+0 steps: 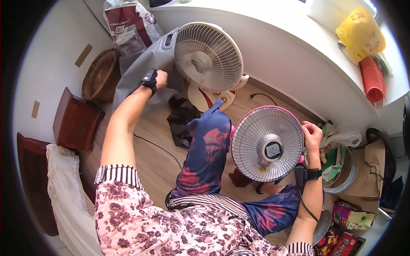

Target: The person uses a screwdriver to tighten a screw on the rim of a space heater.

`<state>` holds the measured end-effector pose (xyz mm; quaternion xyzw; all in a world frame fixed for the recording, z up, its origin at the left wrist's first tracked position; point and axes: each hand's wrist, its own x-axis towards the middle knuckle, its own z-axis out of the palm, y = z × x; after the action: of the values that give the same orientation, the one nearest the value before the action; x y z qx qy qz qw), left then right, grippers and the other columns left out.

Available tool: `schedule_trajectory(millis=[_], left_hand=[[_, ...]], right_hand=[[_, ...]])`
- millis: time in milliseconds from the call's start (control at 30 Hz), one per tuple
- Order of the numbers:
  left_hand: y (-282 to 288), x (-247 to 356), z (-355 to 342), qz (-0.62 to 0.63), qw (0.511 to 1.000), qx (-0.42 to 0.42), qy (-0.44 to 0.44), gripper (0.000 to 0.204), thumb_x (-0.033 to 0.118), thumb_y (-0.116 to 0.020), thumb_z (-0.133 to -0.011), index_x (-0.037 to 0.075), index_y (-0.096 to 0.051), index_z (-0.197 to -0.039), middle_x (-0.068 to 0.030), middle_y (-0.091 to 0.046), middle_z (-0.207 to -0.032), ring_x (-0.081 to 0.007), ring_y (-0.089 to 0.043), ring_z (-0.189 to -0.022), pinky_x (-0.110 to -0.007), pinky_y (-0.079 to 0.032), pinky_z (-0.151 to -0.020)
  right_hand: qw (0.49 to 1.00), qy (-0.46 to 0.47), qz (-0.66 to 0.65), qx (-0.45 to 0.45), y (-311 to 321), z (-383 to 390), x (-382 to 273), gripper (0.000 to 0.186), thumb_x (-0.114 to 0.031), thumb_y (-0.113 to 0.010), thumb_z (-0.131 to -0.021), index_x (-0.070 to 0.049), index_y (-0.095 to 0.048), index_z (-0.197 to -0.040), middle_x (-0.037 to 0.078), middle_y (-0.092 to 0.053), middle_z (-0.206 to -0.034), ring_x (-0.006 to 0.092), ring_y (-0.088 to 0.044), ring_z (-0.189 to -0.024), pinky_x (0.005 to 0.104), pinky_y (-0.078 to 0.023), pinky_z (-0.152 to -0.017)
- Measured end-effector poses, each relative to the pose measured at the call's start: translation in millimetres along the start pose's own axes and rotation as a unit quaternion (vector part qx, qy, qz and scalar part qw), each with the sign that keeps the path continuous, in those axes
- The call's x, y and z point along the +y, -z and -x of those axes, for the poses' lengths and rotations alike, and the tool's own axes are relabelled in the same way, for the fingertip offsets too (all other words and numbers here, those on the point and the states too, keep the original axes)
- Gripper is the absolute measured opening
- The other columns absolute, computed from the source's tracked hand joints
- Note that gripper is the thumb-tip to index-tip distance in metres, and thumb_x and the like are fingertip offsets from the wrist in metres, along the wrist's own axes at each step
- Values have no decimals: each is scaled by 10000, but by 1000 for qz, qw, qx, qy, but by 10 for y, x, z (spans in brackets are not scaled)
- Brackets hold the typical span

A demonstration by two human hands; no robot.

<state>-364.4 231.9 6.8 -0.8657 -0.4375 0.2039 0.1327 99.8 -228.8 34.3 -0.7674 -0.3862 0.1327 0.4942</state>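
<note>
At three o'clock, the right hand (311, 133) clamps the round pink-rimmed wire-grille heater (267, 143). At eleven, the left hand (159, 80) is closed on the grey fabric cover (141, 68) beside the white round fan (209, 56).

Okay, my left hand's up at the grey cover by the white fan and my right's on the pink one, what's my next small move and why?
Probably draw the left hand back a little, pulling the grey cover further off the white fan. The cover is bunched behind the fan's left edge, its grille already bare. The right hand on the pink fan seems to be steadying it.
</note>
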Motion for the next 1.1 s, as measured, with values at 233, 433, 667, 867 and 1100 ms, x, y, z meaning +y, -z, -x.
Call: schedule_trajectory(millis=[233,433,667,867,1100], left_hand=[[-382,128,184,108,963,54,242,586,368,-689,-747,-35,-559,-1152,-262,-604,-1086,-347,-565,-1085,-429,-447,-929],[-19,484,28,278,952,118,50,366,152,-690,-718,22,-607,-1049,-212,-562,-1123,-389,-547,-1015,-421,-460,-865],[-176,862,-200,262,916,299,-52,641,83,-772,-598,85,-516,-1186,-135,-456,-1281,-310,-414,-1227,-437,-405,-940],[-134,1012,-318,253,937,236,-40,561,155,-773,-635,87,-536,-1139,-98,-530,-1157,-312,-452,-1153,-438,-394,-920],[-207,936,-421,216,942,251,-55,479,327,-787,-603,84,-593,-967,-72,-561,-979,-277,-522,-990,-421,-433,-791]], right_hand=[[997,-5,-69,-22,-153,-71,-37,115,-27,-689,-749,43,-673,-839,41,-669,-799,64,-566,-652,216,-462,-612],[999,-16,-33,3,-4,12,-32,123,-23,-677,-767,46,-665,-868,38,-664,-810,60,-562,-669,206,-458,-626],[998,-8,-58,-27,-172,-2,-177,83,-13,-669,-771,52,-652,-821,79,-680,-908,75,-583,-690,219,-480,-648],[998,-24,-55,-19,-158,28,-219,65,-1,-666,-768,47,-652,-810,81,-678,-913,79,-589,-702,226,-488,-657],[999,-22,-45,-21,-215,60,-144,56,-8,-670,-759,24,-651,-800,57,-676,-884,64,-586,-716,225,-483,-656]])
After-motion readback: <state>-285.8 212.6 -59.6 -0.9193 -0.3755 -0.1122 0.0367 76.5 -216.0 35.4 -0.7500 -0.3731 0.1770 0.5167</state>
